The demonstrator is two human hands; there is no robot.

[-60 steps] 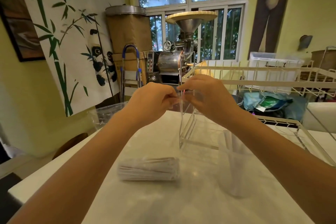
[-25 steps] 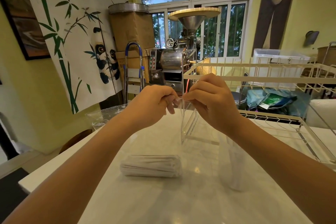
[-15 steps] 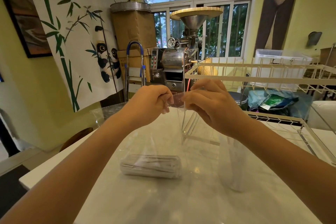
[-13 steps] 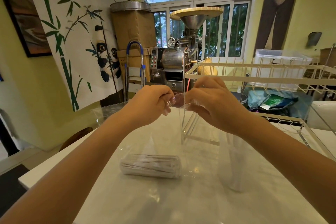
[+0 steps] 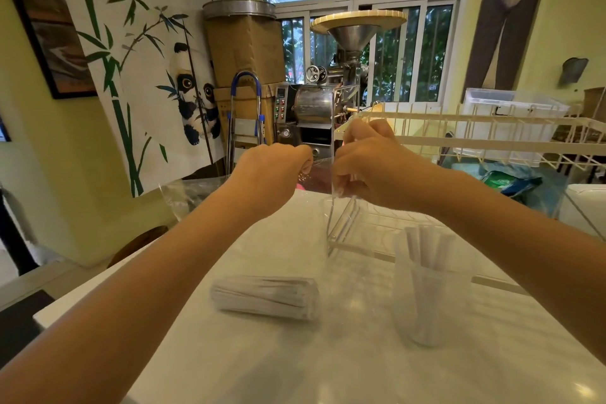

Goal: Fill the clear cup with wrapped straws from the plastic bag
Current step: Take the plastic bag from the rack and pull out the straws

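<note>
Both arms reach out over the white worktop (image 5: 328,371), the two hands raised side by side above its far half. The left hand (image 5: 272,177) is curled into a loose fist, its fingers (image 5: 303,162) pinched shut on a bit of thin clear film that is hard to make out; the right hand (image 5: 370,167) is likewise closed, fingers tucked under, pinching something transparent close to the left. The film seems to be the mouth of the plastic bag (image 5: 183,193), whose clear sheet shows as a faint glossy edge off to the left and hangs down toward the worktop. Inside it, low on the worktop between the forearms, lies the bundle of wrapped straws (image 5: 265,297), on its side, white paper sleeves packed together. To the right of the bundle stands the clear cup (image 5: 426,298), upright, partly behind the right forearm, with a few wrapped straws leaning in it and poking above the rim. Behind the hands stands a clear acrylic stand (image 5: 341,223), and beyond that a white wire rack (image 5: 492,131) stretches to the right.
</note>
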